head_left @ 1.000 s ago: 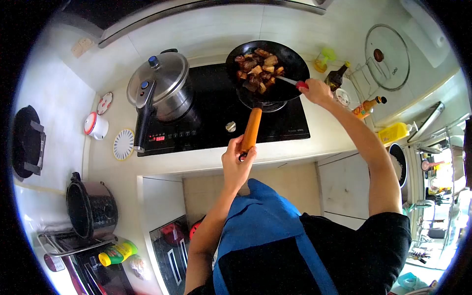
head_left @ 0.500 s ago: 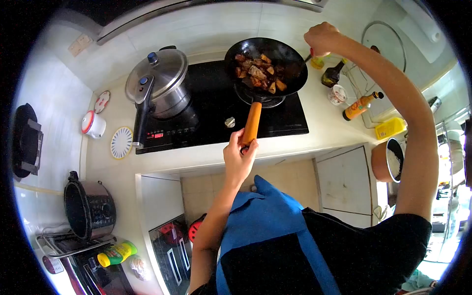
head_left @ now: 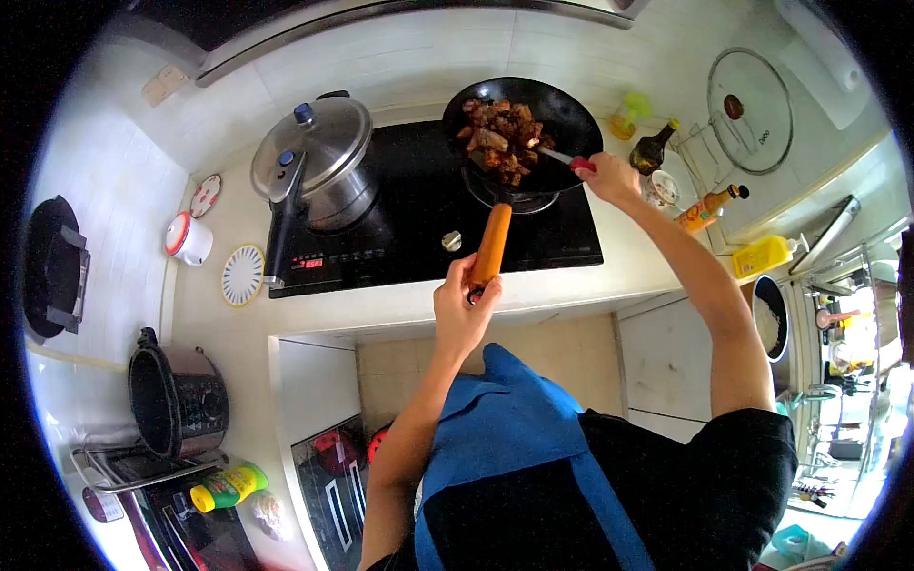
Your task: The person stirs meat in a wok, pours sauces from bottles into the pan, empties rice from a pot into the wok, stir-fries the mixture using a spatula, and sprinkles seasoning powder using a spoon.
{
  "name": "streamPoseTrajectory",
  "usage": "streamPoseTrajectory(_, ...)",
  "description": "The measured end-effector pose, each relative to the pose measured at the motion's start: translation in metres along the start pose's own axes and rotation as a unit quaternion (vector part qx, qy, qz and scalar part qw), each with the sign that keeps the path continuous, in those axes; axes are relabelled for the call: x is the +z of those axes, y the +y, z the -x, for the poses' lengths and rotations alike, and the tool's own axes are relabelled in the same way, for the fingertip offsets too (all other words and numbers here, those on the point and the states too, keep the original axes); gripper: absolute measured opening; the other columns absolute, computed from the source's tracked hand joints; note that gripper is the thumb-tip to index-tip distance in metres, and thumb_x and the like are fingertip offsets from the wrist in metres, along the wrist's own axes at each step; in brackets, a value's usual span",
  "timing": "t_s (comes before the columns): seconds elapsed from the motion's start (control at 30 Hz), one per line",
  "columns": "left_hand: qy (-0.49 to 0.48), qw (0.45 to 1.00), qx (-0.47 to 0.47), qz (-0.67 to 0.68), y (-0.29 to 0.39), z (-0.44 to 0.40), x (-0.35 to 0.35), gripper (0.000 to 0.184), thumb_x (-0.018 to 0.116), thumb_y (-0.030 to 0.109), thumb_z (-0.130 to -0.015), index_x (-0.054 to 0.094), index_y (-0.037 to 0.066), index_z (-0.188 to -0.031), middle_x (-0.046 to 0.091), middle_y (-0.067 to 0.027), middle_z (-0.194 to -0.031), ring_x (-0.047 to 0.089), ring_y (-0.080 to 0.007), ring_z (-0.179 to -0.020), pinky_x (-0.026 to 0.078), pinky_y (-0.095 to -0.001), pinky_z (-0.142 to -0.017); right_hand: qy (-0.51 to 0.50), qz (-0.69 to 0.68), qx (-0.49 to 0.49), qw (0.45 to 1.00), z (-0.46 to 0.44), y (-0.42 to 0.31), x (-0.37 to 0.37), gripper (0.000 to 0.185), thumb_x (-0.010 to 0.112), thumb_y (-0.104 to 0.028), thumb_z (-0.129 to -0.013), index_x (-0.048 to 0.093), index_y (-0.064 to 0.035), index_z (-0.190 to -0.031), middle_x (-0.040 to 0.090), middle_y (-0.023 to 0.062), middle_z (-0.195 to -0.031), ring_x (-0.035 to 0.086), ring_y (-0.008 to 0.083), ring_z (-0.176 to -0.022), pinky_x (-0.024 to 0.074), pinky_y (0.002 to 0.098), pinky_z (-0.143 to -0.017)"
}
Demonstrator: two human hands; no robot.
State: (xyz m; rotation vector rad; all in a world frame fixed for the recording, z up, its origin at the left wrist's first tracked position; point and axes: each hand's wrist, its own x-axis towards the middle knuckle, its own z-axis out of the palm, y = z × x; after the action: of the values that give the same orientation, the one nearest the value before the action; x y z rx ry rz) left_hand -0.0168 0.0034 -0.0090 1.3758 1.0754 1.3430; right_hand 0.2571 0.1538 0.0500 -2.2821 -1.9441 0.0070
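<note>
A black wok (head_left: 562, 119) stands on the right part of the black cooktop (head_left: 409, 209), its wooden handle (head_left: 492, 243) pointing down toward me. My left hand (head_left: 465, 303) is wrapped round the lower end of that handle. Over the wok's right rim, my right hand (head_left: 609, 178) grips the red handle of a spatula (head_left: 562, 155). The spatula's far end meets the brown chunks of food (head_left: 500, 138), which are heaped in the left half of the wok and hide its tip.
A steel pressure cooker (head_left: 328, 181) occupies the cooktop's left side. Right of the wok are a dark bottle (head_left: 652, 149), an orange-labelled bottle (head_left: 706, 207), a small bowl (head_left: 661, 190) and a glass lid (head_left: 762, 114). A black pot (head_left: 195, 409) stands at lower left.
My right hand rose beyond the wok's right side, then came back down to its rim with the spatula. The food has shifted into a heap at the left. My left hand stays on the handle.
</note>
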Motion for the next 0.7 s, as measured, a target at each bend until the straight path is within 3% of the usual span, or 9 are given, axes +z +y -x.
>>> streamPoseTrajectory(0.1, 0.003, 1.0, 0.005, -0.014, 0.002, 0.0, 0.001, 0.037, 0.066, 0.011, -0.081, 0.051, -0.005, -0.11, 0.062, -0.0067, -0.08, 0.052, -0.0059, -0.064, 0.041, -0.0195, -0.054, 0.05, 0.102, -0.074, 0.991, 0.004, 0.008, -0.032, 0.031, 0.058, -0.038, -0.083, 0.065, -0.0073, -0.083, 0.065, 0.0166, -0.084, 0.064, 0.0322, -0.081, 0.0509, 0.0451, -0.067)
streamPoseTrajectory(0.27, 0.017, 0.999, 0.005, -0.04, -0.002, 0.0, 0.001, 0.037, 0.066, 0.012, -0.081, 0.051, -0.005, -0.11, 0.063, -0.0079, -0.08, 0.053, -0.0065, -0.063, 0.042, -0.0199, -0.053, 0.084, 0.217, -0.189, 0.954, 0.007, -0.011, -0.081, 0.012, 0.059, -0.017, -0.079, 0.065, -0.0065, -0.077, 0.065, 0.014, -0.079, 0.065, 0.0315, -0.074, 0.0526, 0.0404, -0.061)
streamPoseTrajectory(0.37, 0.012, 1.0, -0.006, -0.021, -0.002, 0.001, 0.002, 0.033, 0.064, 0.01, -0.082, 0.051, -0.004, -0.109, 0.062, -0.006, -0.083, 0.055, -0.0074, -0.066, 0.042, -0.0207, -0.056, 0.106, 0.251, -0.263, 0.925, 0.008, -0.025, -0.109, 0.008, 0.06, -0.013, -0.076, 0.065, -0.0062, -0.076, 0.066, 0.0131, -0.08, 0.065, 0.0307, -0.077, 0.0531, 0.0397, -0.062)
streamPoseTrajectory(0.53, 0.006, 1.0, -0.014, -0.021, -0.001, 0.001, 0.002, 0.034, 0.064, 0.01, -0.082, 0.051, -0.003, -0.11, 0.061, -0.0062, -0.086, 0.055, -0.0076, -0.067, 0.042, -0.0205, -0.055, 0.083, 0.37, -0.28, 0.882, -0.01, -0.046, -0.151, 0.011, 0.065, -0.013, -0.072, 0.066, -0.0041, -0.078, 0.067, 0.0125, -0.084, 0.066, 0.0268, -0.079, 0.0534, 0.0381, -0.063)
streamPoseTrajectory(0.63, 0.004, 1.0, -0.018, -0.012, -0.002, 0.0, 0.001, 0.034, 0.064, 0.01, -0.083, 0.05, -0.003, -0.11, 0.061, -0.0064, -0.087, 0.055, -0.0074, -0.067, 0.042, -0.02, -0.055, -0.003, 0.43, -0.249, 0.868, -0.024, -0.057, -0.17, 0.017, 0.066, -0.019, -0.074, 0.067, -0.0038, -0.082, 0.067, 0.012, -0.08, 0.065, 0.0237, -0.07, 0.0515, 0.0357, -0.056)
streamPoseTrajectory(0.7, 0.005, 1.0, -0.018, -0.01, -0.005, 0.001, 0.001, 0.034, 0.064, 0.01, -0.083, 0.05, -0.003, -0.11, 0.061, -0.0064, -0.088, 0.055, -0.0071, -0.067, 0.042, -0.0196, -0.055, -0.222, 0.36, -0.093, 0.901, -0.045, -0.06, -0.173, 0.022, 0.067, -0.026, -0.077, 0.067, -0.0041, -0.079, 0.061, 0.0066, -0.066, 0.058, 0.0173, -0.055, 0.045, 0.0302, -0.045)
